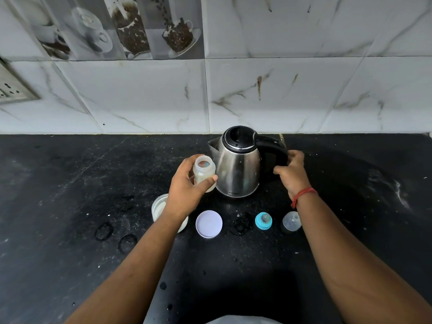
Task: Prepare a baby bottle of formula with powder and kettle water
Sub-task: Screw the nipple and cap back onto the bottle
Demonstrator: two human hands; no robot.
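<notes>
My left hand (187, 185) grips a clear baby bottle (203, 171), uncapped, with pale formula in its lower part. It stands just left of the steel kettle (238, 164), under the spout. My right hand (291, 170) is at the kettle's black handle, fingers curled around its outer side but loose; the kettle rests on the counter with its lid down. In front lie the blue teat ring (263, 220) and the clear bottle cap (291, 221).
An open powder jar (159, 206) stands partly under my left forearm, with its white lid (208, 224) lying beside it. The black counter (70, 195) carries wet rings and drops. A tiled wall is close behind the kettle, with a socket (11, 90) at far left.
</notes>
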